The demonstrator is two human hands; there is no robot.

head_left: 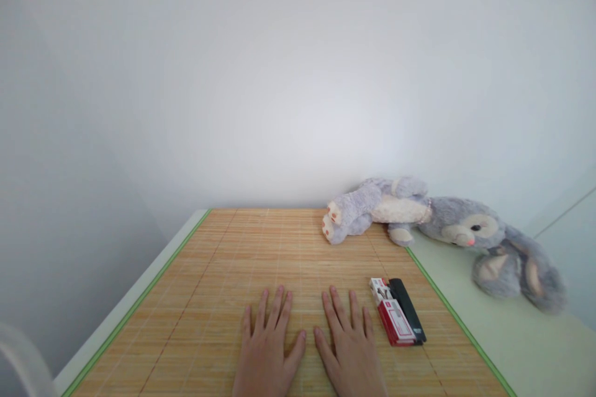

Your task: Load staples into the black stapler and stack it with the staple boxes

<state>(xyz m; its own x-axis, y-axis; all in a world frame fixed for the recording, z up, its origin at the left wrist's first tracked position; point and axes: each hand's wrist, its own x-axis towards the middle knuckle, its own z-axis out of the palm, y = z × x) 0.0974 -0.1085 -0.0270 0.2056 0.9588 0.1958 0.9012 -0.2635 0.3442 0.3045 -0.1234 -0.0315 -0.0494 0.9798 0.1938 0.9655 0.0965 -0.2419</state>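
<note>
My left hand [267, 353] lies palm down on the bamboo mat [223, 273], fingers spread, holding nothing. Beside it on the right, my right hand [351, 350] rests flat in the same way, its fingers apart and nothing in it. Just right of my right hand are a small white box [380, 290] and a red and white box [397, 321], lying end to end. A black stapler-like object [407, 310] lies along their right side.
A grey plush rabbit [403, 208] lies on its side at the back right, its ears over the pale tabletop [526, 347]. A wall [288, 87] stands behind the mat. A curved, pale object [23, 356] shows at the lower left edge.
</note>
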